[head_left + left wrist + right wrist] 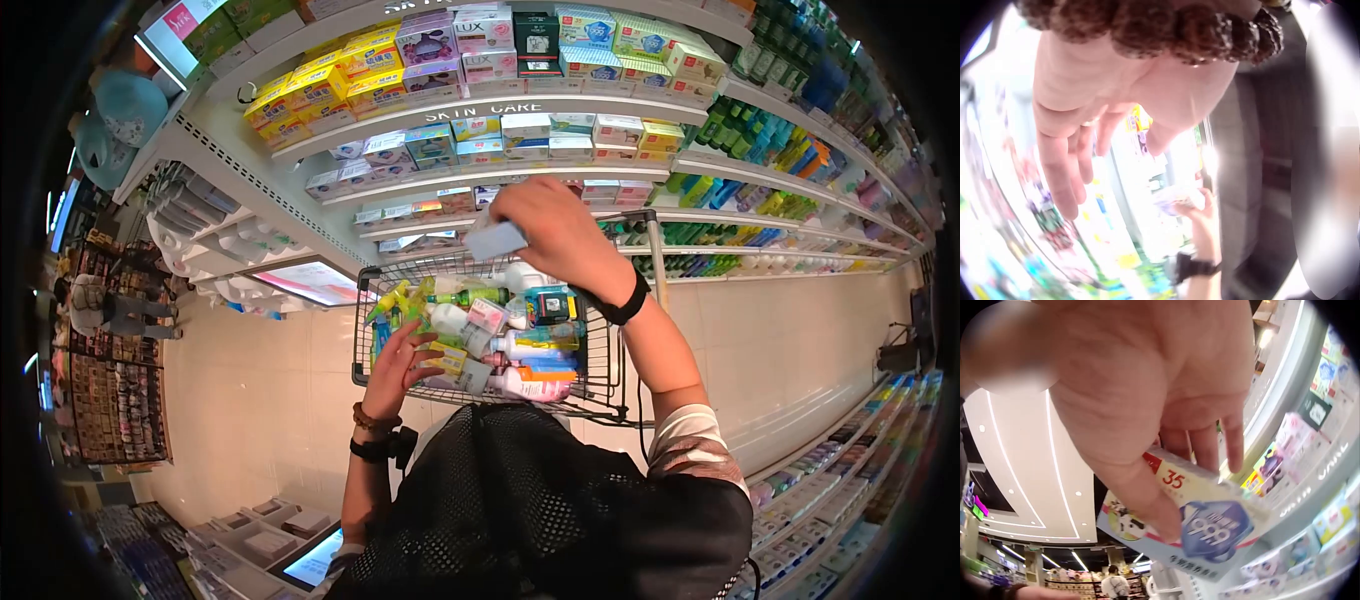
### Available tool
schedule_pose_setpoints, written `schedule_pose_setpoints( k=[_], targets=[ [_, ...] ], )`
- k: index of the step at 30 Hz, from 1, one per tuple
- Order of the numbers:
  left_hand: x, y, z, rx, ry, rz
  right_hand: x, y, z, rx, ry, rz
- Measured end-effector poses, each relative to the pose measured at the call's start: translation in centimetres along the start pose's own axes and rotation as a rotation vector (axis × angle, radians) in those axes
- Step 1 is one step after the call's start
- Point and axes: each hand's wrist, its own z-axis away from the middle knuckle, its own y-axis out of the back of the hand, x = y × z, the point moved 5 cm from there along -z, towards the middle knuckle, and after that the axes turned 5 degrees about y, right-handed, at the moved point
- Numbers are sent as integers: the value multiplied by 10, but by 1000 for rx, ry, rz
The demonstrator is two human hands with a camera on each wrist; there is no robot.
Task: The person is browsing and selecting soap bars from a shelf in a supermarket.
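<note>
The right grip holds a pale box near the loaded cart.

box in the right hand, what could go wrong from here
The right hand pinches the box with its thumb across the printed face, so it might slip if that grip loosens. The goods in the cart lie jumbled, so a dropped box could tumble among them. In the head view, the left hand shows over that heap and might knock something.
</note>
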Motion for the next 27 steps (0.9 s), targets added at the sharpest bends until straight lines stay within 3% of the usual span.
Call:
schedule_pose_setpoints(
  k=[2, 4, 8, 10, 12, 14, 15, 16, 22, 24, 26, 27],
  targets=[
    [9, -20, -7, -90, 170, 175, -46, -38, 11, 33, 71, -172],
    [24, -27, 3, -302, 87, 74, -70, -53, 29, 151, -28, -106],
    [55, -63, 34, -116, -62, -246, -99, -52, 46, 248, -148, 32],
    [57, -65, 45, -83, -121, -349, -104, -55, 55, 356, -362, -191],
    [61, -66, 56, -45, -228, -368, -113, -55, 58, 409, -389, -253],
    [62, -70, 68, -36, -196, -371, -124, -64, 59, 500, -538, -541],
    [66, -74, 75, -30, -284, -422, -131, -66, 57, 517, -581, -714],
    [68, -76, 82, -27, -373, -471, -139, -70, 51, 624, -571, -853],
    [65, -73, 101, -116, -512, -535, -159, -80, 47, 651, -688, -816],
    [66, -71, 103, -121, -545, -536, -167, -80, 44, 749, -666, -893],
    [77, -79, 115, -14, -920, -1059, -174, -76, 43, 730, -672, -885],
    [76, -80, 122, -11, -852, -963, -178, -76, 45, 724, -712, -928]
  ],
)
